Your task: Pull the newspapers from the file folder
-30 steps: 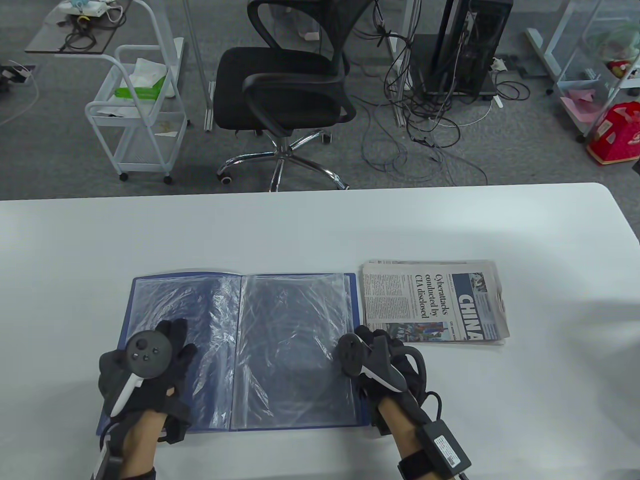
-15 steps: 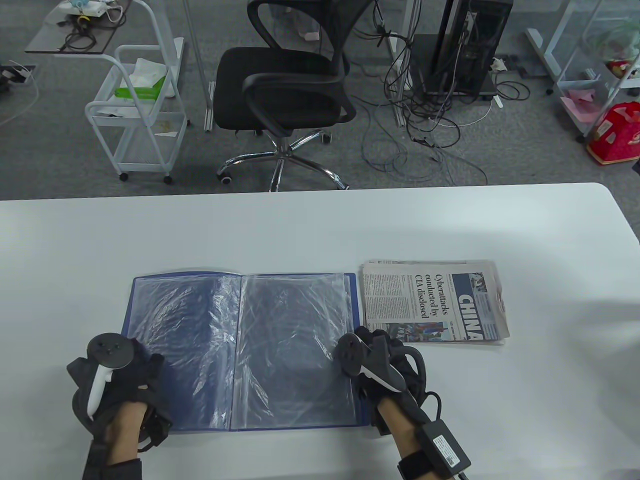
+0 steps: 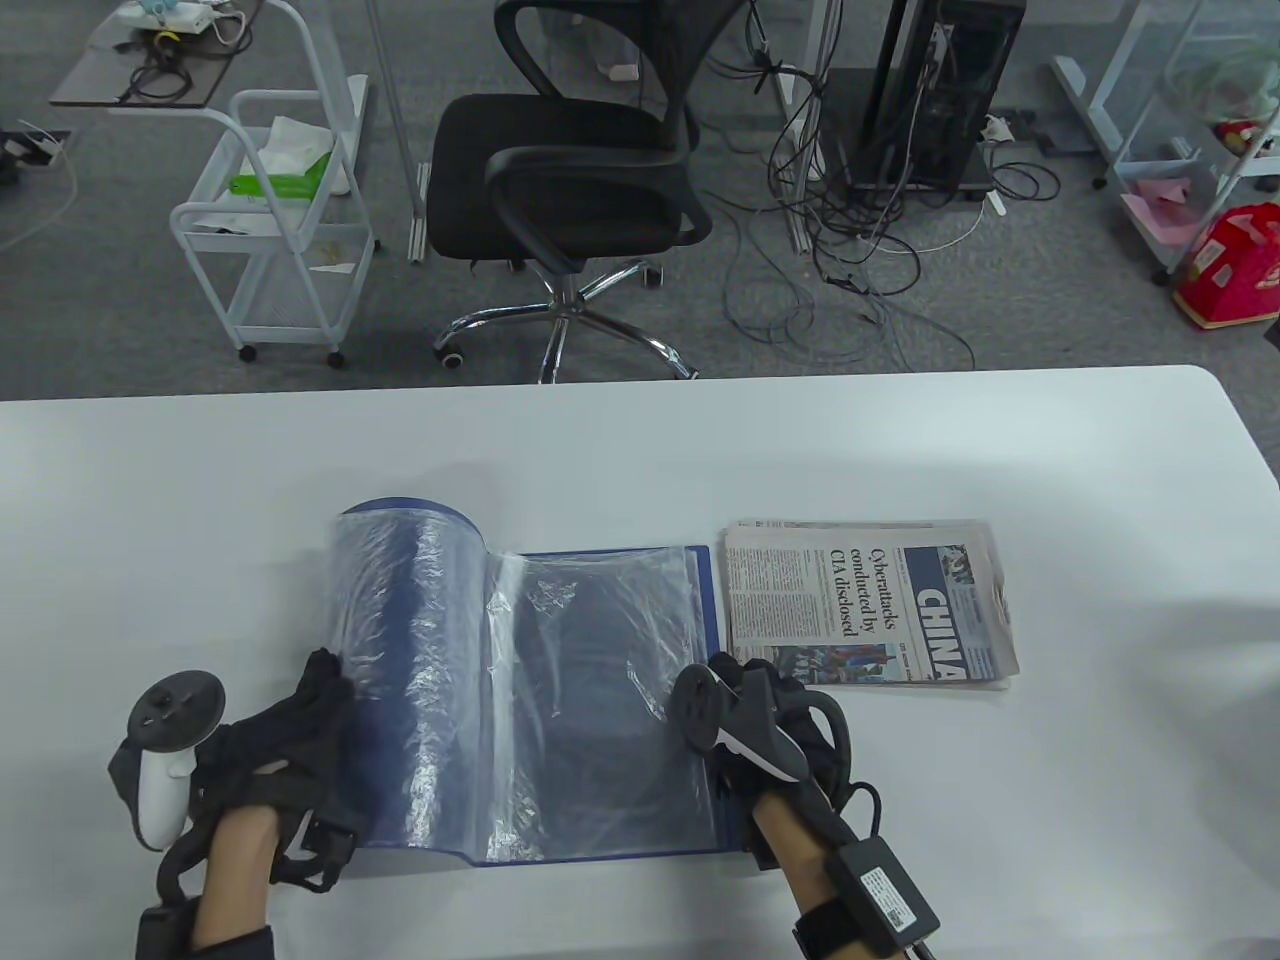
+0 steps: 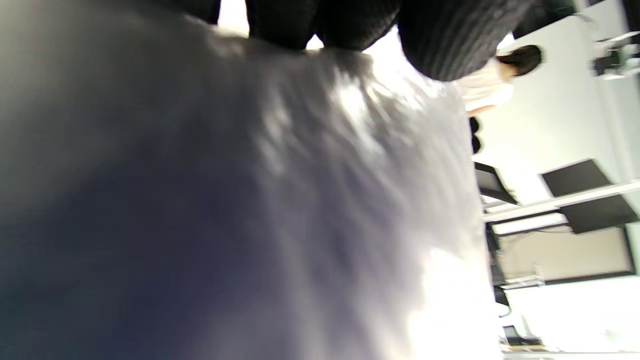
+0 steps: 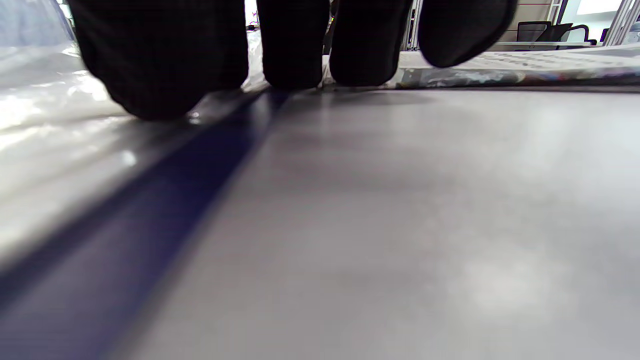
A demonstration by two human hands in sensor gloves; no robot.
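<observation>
A blue file folder [image 3: 610, 650] with clear plastic sleeves lies open on the white table [image 3: 640, 450]. My left hand [image 3: 322, 692] grips the folder's left cover [image 3: 400, 590] and holds it lifted and curled over toward the right. In the left wrist view the blurred cover [image 4: 250, 200] fills the frame under my fingers [image 4: 450, 40]. My right hand [image 3: 745, 678] rests flat on the folder's right edge; its fingers [image 5: 160, 60] press on the sleeves and the blue edge [image 5: 165, 200]. A folded newspaper [image 3: 870, 605] lies on the table just right of the folder, and its edge shows in the right wrist view [image 5: 525, 67].
The table's far edge [image 3: 600, 385] runs across the middle of the view. Beyond it stand a black office chair [image 3: 570, 170], a white cart [image 3: 280, 220] and a computer tower [image 3: 940, 90] with cables.
My left hand slid off the left page to the folder's left edge, took hold of the cover and lifted it up and to the right. The right hand and the newspaper stayed put.
</observation>
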